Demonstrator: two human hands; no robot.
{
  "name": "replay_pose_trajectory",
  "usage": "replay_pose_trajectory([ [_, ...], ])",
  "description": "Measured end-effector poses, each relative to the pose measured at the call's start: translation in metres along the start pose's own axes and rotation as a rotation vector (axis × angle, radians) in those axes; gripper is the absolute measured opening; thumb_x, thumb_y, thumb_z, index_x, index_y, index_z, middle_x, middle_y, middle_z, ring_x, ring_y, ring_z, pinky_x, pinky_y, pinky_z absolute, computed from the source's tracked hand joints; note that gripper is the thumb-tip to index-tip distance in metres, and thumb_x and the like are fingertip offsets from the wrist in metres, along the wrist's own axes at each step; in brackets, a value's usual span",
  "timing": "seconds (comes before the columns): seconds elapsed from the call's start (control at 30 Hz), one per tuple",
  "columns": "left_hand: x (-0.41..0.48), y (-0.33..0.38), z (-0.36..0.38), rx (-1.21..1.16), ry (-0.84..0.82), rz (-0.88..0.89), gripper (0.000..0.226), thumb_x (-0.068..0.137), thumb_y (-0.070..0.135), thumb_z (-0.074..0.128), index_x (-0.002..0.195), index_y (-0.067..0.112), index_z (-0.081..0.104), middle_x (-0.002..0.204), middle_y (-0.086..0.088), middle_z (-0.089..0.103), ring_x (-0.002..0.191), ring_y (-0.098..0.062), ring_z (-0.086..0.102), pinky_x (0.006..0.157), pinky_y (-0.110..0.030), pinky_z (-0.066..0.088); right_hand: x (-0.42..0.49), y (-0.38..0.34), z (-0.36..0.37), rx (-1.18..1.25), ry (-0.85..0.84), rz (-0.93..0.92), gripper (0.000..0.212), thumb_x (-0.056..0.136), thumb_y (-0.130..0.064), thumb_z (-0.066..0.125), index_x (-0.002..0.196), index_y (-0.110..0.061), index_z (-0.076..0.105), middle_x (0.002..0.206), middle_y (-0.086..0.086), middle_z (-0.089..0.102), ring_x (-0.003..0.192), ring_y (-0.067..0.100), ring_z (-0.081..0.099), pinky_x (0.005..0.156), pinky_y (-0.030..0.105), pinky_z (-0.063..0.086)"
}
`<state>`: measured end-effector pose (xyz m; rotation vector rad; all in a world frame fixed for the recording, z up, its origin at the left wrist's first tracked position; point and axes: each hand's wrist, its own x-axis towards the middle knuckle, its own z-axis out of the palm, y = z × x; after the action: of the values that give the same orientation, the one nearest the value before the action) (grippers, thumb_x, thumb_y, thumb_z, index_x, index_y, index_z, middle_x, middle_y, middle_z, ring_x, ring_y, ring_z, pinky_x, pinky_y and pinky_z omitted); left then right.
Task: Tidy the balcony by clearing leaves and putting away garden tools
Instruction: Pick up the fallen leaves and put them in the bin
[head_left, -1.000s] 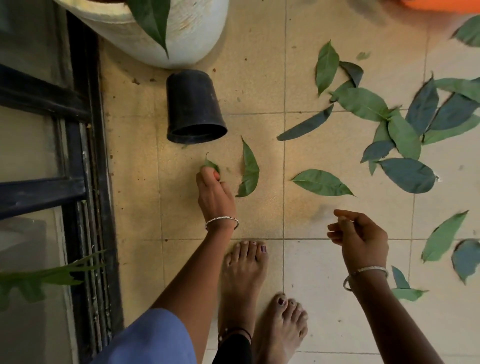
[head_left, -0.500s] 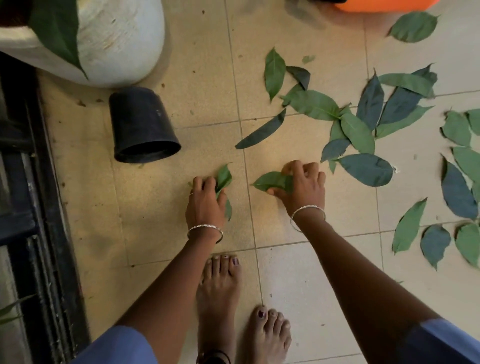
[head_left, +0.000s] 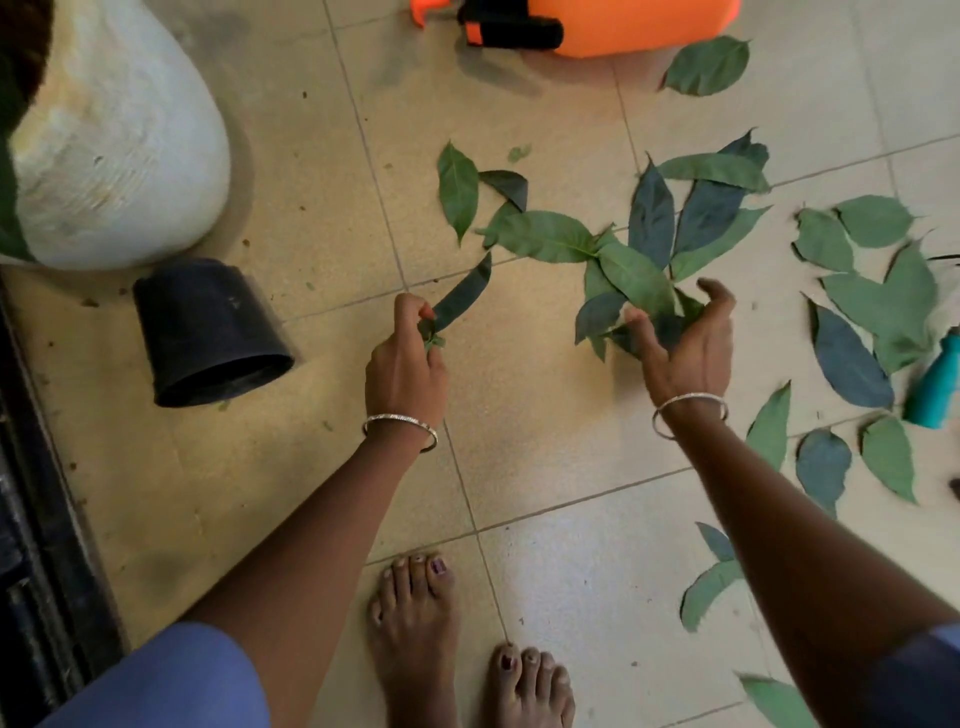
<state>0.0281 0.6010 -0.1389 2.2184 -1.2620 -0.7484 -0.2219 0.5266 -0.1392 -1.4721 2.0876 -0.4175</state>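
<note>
Green leaves lie scattered over the beige tiled floor (head_left: 545, 431). My left hand (head_left: 405, 364) is shut on a few small leaves and pinches the tip of a long dark leaf (head_left: 464, 295). My right hand (head_left: 685, 343) curls around a bunch of leaves (head_left: 634, 291) at the near edge of a cluster. More loose leaves (head_left: 852, 322) spread to the right, and two lie above the cluster, near a single green leaf (head_left: 458, 187).
A black plastic pot (head_left: 208, 332) lies on its side at left, below a big white planter (head_left: 119, 156). An orange sprayer container (head_left: 623, 23) sits at the top. A teal bottle (head_left: 935, 384) is at the right edge. My bare feet (head_left: 415, 639) stand at the bottom. A dark door frame (head_left: 36, 519) lines the left.
Both hands have moved right and farther out across the floor, leaves in them. The left now pinches the long dark leaf; the right has reached the leaf cluster. The view has shifted right.
</note>
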Motion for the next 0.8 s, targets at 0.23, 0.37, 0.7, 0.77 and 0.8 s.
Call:
replay_pose_trajectory([
  [0.23, 0.043, 0.014, 0.039, 0.207, -0.182, -0.036, 0.058, 0.089, 0.05, 0.062, 0.133, 0.024, 0.035, 0.11, -0.011, 0.065, 0.092, -0.036, 0.063, 0.061, -0.034, 0.039, 0.036, 0.005, 0.017, -0.393, -0.181, -0.012, 0.121, 0.041, -0.094, 0.062, 0.142, -0.048, 0.013, 0.127, 0.012, 0.029, 0.112, 0.036, 0.034, 0.085, 0.046, 0.046],
  [0.37, 0.044, 0.01, 0.051, 0.242, -0.184, -0.024, 0.049, 0.087, 0.043, 0.067, 0.12, 0.021, 0.037, 0.106, -0.008, 0.065, 0.088, -0.032, 0.063, 0.06, -0.034, 0.041, 0.043, -0.005, 0.032, -0.43, -0.187, -0.002, 0.096, 0.053, -0.083, 0.068, 0.131, -0.043, 0.028, 0.127, 0.01, 0.029, 0.114, 0.034, 0.034, 0.081, 0.047, 0.048],
  [0.7, 0.033, 0.013, 0.039, 0.299, -0.262, -0.073, 0.024, 0.096, 0.019, 0.054, 0.108, -0.001, 0.057, 0.108, -0.02, 0.057, 0.099, -0.034, 0.055, 0.073, -0.035, 0.037, 0.013, -0.018, 0.042, -0.214, -0.269, -0.071, 0.029, 0.094, -0.028, 0.054, 0.115, -0.008, 0.056, 0.105, 0.011, 0.053, 0.09, 0.023, 0.048, 0.075, 0.03, 0.04],
  [0.77, 0.019, 0.021, 0.025, 0.216, -0.283, -0.087, 0.021, 0.094, 0.015, 0.055, 0.101, -0.003, 0.06, 0.101, -0.02, 0.058, 0.094, -0.032, 0.054, 0.071, -0.031, 0.034, -0.008, -0.02, 0.029, -0.009, -0.335, 0.08, 0.024, 0.092, -0.025, 0.057, 0.108, -0.007, 0.06, 0.093, 0.009, 0.057, 0.082, 0.021, 0.053, 0.075, 0.034, 0.049],
  [0.8, 0.011, 0.027, 0.017, 0.182, -0.299, -0.096, 0.018, 0.093, 0.014, 0.055, 0.095, -0.004, 0.06, 0.096, -0.02, 0.059, 0.088, -0.03, 0.053, 0.068, -0.03, 0.031, -0.021, -0.021, 0.019, 0.117, -0.34, 0.172, 0.02, 0.091, -0.024, 0.058, 0.103, -0.009, 0.061, 0.09, 0.01, 0.06, 0.081, 0.023, 0.057, 0.076, 0.036, 0.054],
])
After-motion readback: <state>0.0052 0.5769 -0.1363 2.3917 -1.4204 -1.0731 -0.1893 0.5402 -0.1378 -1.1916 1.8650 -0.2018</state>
